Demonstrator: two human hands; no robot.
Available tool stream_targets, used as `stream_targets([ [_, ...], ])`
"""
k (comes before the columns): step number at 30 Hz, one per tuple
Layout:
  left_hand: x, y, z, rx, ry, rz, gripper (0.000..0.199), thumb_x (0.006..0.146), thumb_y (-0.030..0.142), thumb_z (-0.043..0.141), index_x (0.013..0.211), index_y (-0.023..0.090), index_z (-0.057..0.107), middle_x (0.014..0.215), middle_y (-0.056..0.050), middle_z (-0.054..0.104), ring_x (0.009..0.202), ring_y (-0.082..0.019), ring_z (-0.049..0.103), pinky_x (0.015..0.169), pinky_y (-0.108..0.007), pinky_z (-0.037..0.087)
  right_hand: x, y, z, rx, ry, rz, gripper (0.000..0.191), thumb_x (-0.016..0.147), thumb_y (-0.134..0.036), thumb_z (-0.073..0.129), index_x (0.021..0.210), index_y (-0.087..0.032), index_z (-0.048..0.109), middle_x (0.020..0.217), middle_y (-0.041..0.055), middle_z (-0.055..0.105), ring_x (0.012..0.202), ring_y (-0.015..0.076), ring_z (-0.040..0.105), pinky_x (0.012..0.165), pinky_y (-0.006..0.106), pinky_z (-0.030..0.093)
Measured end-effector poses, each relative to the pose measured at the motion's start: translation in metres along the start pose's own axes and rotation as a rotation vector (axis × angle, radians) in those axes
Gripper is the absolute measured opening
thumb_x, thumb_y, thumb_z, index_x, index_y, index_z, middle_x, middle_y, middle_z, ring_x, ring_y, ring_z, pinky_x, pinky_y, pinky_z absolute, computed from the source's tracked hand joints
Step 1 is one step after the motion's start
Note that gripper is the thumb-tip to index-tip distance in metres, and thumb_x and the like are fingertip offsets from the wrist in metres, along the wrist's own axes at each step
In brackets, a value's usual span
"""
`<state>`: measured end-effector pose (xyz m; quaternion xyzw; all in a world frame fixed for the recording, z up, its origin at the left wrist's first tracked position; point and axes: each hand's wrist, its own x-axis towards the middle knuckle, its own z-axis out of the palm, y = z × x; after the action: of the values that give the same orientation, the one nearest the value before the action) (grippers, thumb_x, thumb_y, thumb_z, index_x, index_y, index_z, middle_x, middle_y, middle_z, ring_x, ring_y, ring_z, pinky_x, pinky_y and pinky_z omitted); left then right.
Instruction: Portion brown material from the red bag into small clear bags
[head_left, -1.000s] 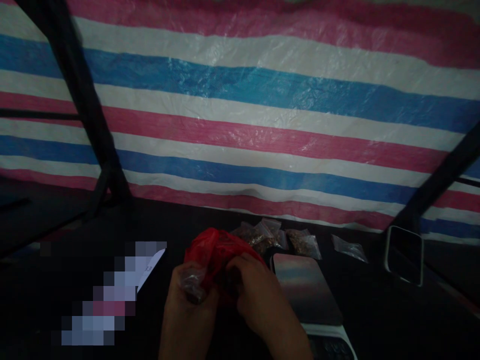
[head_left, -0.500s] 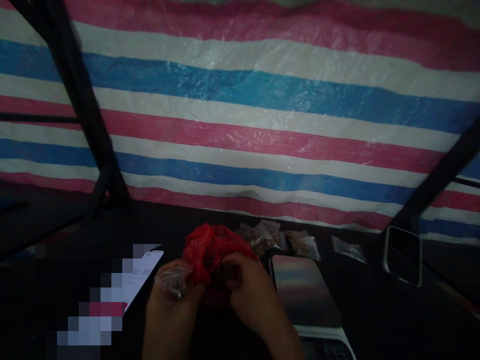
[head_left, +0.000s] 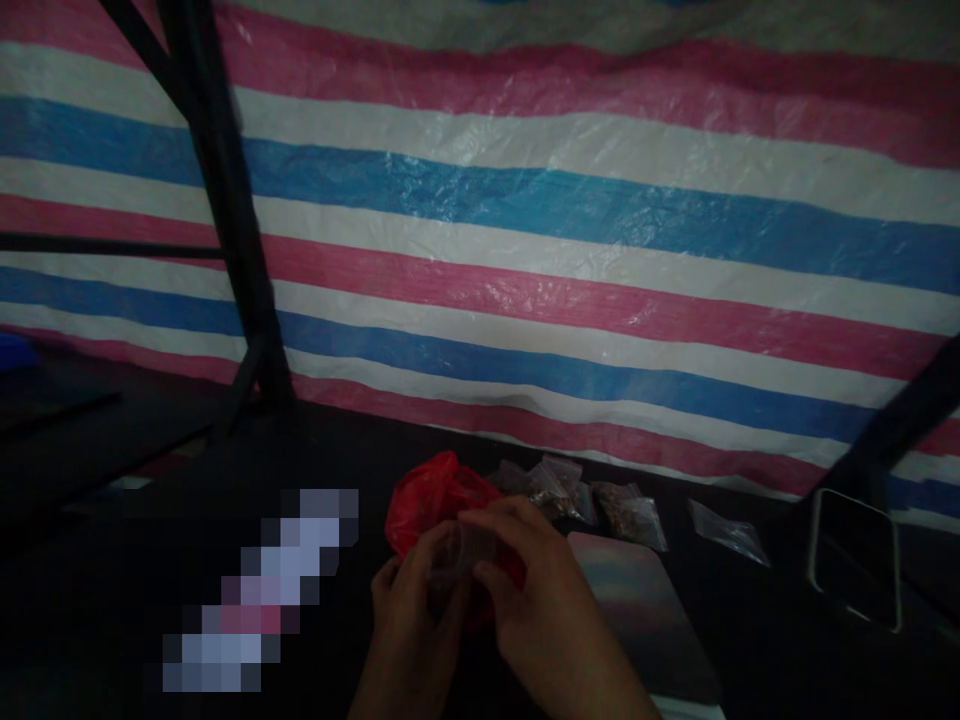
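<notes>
In front of the red plastic bag (head_left: 431, 495), my two hands are close together. My left hand (head_left: 420, 585) is closed on a small clear plastic bag (head_left: 466, 550). From the other side, the fingers of my right hand (head_left: 529, 560) pinch the same clear bag. Dim light and the fingers hide what the clear bag contains. The red bag stands crumpled on the black table just beyond the hands, its lower part covered by them. To the right of my right hand lies a scale with a shiny flat plate (head_left: 641, 615).
Small clear bags with brownish pieces (head_left: 555, 485) lie behind the scale, one more (head_left: 630, 515) beside them. A flat clear bag (head_left: 727, 532) and a dark-screened phone (head_left: 855, 560) are at right. A pixelated bright area (head_left: 262, 590) is at left. A striped sheet (head_left: 570, 280) hangs behind.
My right hand has come out of the red bag's opening and now grips the clear bag. My left hand has brought that bag rightward, in front of the red bag. The camera view has shifted.
</notes>
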<state>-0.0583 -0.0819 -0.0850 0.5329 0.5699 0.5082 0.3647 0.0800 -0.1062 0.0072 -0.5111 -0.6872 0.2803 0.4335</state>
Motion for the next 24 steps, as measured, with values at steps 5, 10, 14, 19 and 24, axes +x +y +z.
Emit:
stream_targets([
  [5, -0.001, 0.007, -0.001, 0.012, -0.035, -0.020, 0.043, 0.081, 0.046, 0.071, 0.119, 0.028, 0.078, 0.121, -0.010, 0.078, 0.129, -0.040, 0.062, 0.108, -0.058, 0.051, 0.002, -0.007, 0.002, -0.115, -0.095, -0.093, 0.067, 0.076, 0.010, 0.049, 0.119, -0.031, 0.081, 0.129, 0.0006, 0.069, 0.114, 0.0155, 0.070, 0.100, 0.025, 0.055],
  [10, 0.001, 0.022, -0.005, -0.105, -0.094, -0.030, 0.050, 0.079, 0.052, 0.078, 0.121, 0.025, 0.077, 0.119, -0.013, 0.080, 0.121, -0.038, 0.071, 0.102, -0.052, 0.058, 0.003, -0.006, 0.001, -0.242, -0.086, -0.127, 0.069, 0.083, 0.009, 0.047, 0.135, -0.027, 0.074, 0.142, 0.0043, 0.068, 0.133, 0.0195, 0.064, 0.116, 0.033, 0.049],
  [14, 0.000, 0.030, -0.006, -0.185, -0.083, -0.023, 0.052, 0.079, 0.051, 0.077, 0.122, 0.023, 0.076, 0.121, -0.013, 0.081, 0.119, -0.037, 0.074, 0.104, -0.051, 0.058, 0.003, -0.003, 0.002, -0.249, -0.024, -0.187, 0.058, 0.093, 0.003, 0.044, 0.135, -0.023, 0.073, 0.143, 0.0062, 0.069, 0.133, 0.0192, 0.065, 0.117, 0.034, 0.050],
  [19, 0.001, 0.036, -0.012, -0.230, 0.053, -0.078, 0.053, 0.080, 0.059, 0.068, 0.116, 0.021, 0.070, 0.125, -0.015, 0.079, 0.119, -0.037, 0.074, 0.109, -0.055, 0.055, 0.008, 0.005, 0.006, -0.212, 0.131, -0.104, 0.060, 0.091, 0.004, 0.043, 0.134, -0.027, 0.072, 0.138, 0.0060, 0.070, 0.129, 0.0186, 0.067, 0.111, 0.033, 0.053],
  [24, 0.002, 0.037, -0.013, -0.119, 0.219, -0.140, 0.054, 0.063, 0.053, 0.069, 0.106, 0.022, 0.064, 0.117, -0.016, 0.075, 0.116, -0.042, 0.072, 0.108, -0.060, 0.053, 0.006, 0.021, 0.015, -0.362, -0.114, 0.063, 0.067, 0.072, 0.012, 0.049, 0.117, -0.026, 0.081, 0.131, 0.0039, 0.075, 0.119, 0.0221, 0.073, 0.105, 0.033, 0.054],
])
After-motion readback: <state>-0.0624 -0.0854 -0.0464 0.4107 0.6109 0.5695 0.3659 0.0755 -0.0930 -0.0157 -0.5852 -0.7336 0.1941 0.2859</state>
